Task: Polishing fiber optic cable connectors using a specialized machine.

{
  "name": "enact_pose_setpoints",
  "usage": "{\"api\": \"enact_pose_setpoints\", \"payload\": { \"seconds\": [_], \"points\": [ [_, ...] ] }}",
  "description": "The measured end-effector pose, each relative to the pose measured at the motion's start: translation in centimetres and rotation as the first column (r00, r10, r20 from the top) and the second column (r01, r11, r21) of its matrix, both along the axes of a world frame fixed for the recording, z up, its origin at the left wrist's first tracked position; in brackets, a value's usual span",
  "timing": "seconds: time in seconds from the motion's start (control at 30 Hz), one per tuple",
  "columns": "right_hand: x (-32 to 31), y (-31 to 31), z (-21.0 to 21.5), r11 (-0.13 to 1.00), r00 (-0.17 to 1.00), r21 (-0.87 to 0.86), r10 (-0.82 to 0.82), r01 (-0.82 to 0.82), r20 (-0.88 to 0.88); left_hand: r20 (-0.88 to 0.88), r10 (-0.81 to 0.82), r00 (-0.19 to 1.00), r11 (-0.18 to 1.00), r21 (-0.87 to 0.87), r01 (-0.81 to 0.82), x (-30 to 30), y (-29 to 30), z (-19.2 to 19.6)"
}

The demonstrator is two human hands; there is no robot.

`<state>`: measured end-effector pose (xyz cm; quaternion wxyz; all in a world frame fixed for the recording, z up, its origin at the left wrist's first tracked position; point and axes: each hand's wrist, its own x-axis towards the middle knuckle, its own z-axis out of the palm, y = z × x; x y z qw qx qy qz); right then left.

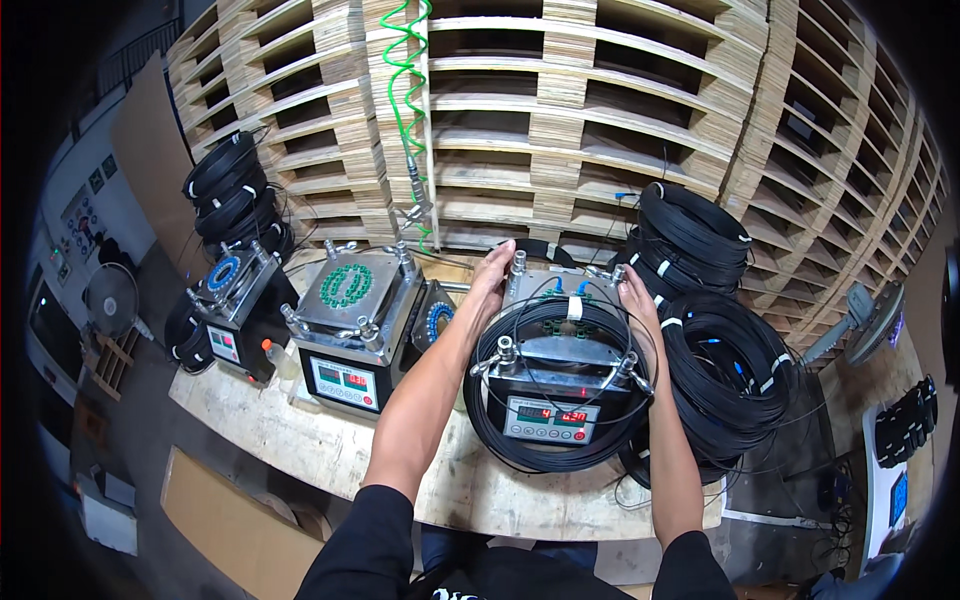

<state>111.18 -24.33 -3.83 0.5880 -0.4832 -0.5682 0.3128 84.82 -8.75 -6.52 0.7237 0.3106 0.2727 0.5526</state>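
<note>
Black sleeves [360, 535] lead to the left hand [490, 277] and right hand [638, 303], beside the rightmost silver-metal machine [550, 412]'s rear posts [519, 262] — grip unclear. One round black cable coil [572, 462] already hangs over it, toward the tabletop [600, 510]'s front-right corner; what remains doesn't show.

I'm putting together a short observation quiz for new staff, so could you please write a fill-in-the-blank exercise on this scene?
1. The cable coil between the left hand and right hand is ____ in colour.
2. Counting the machine between the hands, ____ with lit displays stand on the table.
3. The stacked pallets behind the table are made of ____.
4. Of the two hands, the ____ one is nearer the green spiral hose.

Missing words: black; three; wood; left.
</note>
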Motion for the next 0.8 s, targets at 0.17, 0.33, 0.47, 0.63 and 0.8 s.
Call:
{"api": "enact_pose_setpoints", "payload": {
  "seconds": [0.17,0.33,0.47,0.63,0.8],
  "points": [
    [1.1,0.3,-0.4,0.999,0.998,0.015,0.035,-0.034,-0.047,-0.222,0.007,0.975,1.000,0.028,-0.001,0.8,1.0,0.3],
    [-0.2,0.2,-0.1,0.999,0.998,0.030,0.025,-0.023,-0.059,-0.508,-0.255,0.823,0.963,-0.054,0.266,-1.1,1.7,-0.3],
    [0.8,0.1,-0.8,0.999,0.999,0.037,-0.004,0.006,-0.052,-0.457,-0.361,0.813,0.920,-0.035,0.389,-0.3,0.0,0.7],
    [0.9,-1.0,-1.8,0.987,0.906,0.010,0.150,-0.159,-0.396,-0.423,-0.316,0.849,0.913,0.109,0.394,-2.1,-3.3,1.7],
    [1.0,-8.6,-0.7,0.991,0.872,-0.006,0.117,-0.137,-0.476,-0.593,0.232,0.771,0.841,0.520,0.147,-5.1,-14.2,5.4]
  ]
}}
